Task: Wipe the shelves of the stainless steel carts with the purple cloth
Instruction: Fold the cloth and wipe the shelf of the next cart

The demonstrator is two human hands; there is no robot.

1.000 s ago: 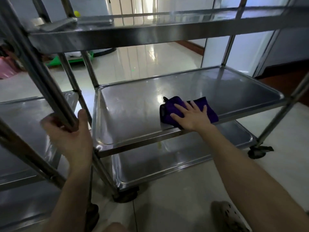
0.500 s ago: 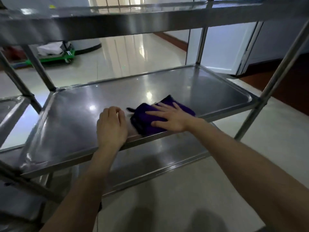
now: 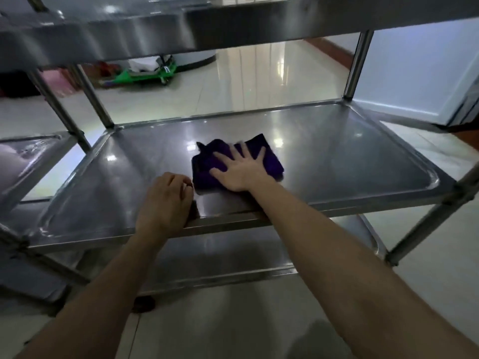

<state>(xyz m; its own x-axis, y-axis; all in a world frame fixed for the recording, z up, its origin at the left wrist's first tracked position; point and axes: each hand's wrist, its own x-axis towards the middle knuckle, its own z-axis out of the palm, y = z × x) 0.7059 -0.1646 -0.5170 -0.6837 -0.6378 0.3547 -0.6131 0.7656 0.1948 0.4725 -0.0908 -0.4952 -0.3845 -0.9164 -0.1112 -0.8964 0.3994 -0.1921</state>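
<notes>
The purple cloth (image 3: 269, 158) lies bunched near the middle of the cart's middle steel shelf (image 3: 350, 156). My right hand (image 3: 241, 169) presses flat on the cloth with fingers spread, covering its centre. My left hand (image 3: 164, 200) rests on the shelf's front rim just left of the cloth, fingers curled over the edge. The top shelf (image 3: 233, 24) spans overhead and the bottom shelf (image 3: 233, 255) shows below the middle one.
A second steel cart (image 3: 28, 161) stands close on the left. Upright posts (image 3: 359, 63) rise at the shelf corners. A green wheeled dolly (image 3: 145, 73) and pink items sit on the glossy tiled floor behind. A caster (image 3: 143, 304) shows below the cart.
My left hand left the left post and now rests on the middle shelf's front rim. My right hand has slid the cloth farther in from the front edge toward the shelf's middle.
</notes>
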